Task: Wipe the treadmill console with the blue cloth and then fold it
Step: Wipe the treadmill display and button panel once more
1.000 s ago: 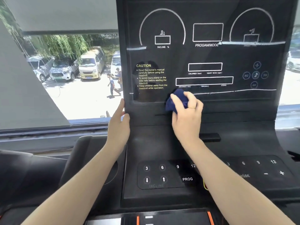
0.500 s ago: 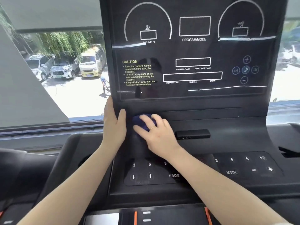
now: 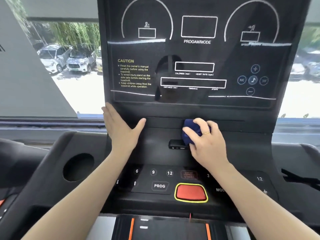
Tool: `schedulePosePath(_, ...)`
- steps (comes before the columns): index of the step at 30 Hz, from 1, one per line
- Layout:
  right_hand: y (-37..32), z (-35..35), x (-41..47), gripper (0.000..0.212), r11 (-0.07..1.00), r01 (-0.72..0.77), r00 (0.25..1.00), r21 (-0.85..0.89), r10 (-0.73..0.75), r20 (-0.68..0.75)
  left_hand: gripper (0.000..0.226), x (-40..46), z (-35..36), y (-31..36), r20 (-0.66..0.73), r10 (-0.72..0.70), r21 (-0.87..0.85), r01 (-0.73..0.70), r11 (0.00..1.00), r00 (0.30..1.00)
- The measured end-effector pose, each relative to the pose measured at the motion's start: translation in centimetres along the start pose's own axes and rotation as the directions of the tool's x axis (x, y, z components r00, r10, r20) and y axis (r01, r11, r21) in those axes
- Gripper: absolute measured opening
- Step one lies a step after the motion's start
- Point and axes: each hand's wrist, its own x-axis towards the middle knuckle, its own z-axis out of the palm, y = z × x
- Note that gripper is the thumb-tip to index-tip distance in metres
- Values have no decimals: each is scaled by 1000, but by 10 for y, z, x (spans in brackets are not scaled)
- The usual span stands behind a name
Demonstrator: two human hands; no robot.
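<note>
here, black treadmill console point(image 3: 199, 104) faces window point(image 3: 57, 66).

Console point(image 3: 259, 153) matte black with white dial arcs and box outlines, yellow CAUTION text point(image 3: 134, 73) centre-left, grey-blue round media icons point(image 3: 252, 80) at right. Cloth point(image 3: 190, 130) dark navy blue, plain, bunched under the right hand point(image 3: 207, 144), which wears a thin gold ring point(image 3: 206, 133). Lower centre: red-orange button point(image 3: 191, 192) with a yellow outline, white PROG and number legends on the black keypad point(image 3: 159, 179), orange stripes point(image 3: 131, 229) along the bottom edge.
</note>
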Motion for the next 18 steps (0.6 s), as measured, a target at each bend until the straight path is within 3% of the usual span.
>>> schedulePosePath(3,-27,11,9,34,999,9,998,47,-6,-68,111,3,2,5,-11,-40,28,41,999,999)
schedulePosePath(8,-68,22,39,32,971,204,979,123,-201,-33,108,5,3,7,-30,-61,38,62,997,998)
schedulePosePath(10,-57,20,37,33,963,254,967,86,-254,-15,106,5,2,6,-33,-57,25,58,998,998)
schedulePosePath(14,-16,11,17,44,972,202,977,117,-191,-98,107,6,0,6,-44,-67,29,68,997,997)
schedulePosePath(18,-10,9,31,44,961,240,964,136,-219,-152,111,9,3,21,-73,-75,84,81,993,995)
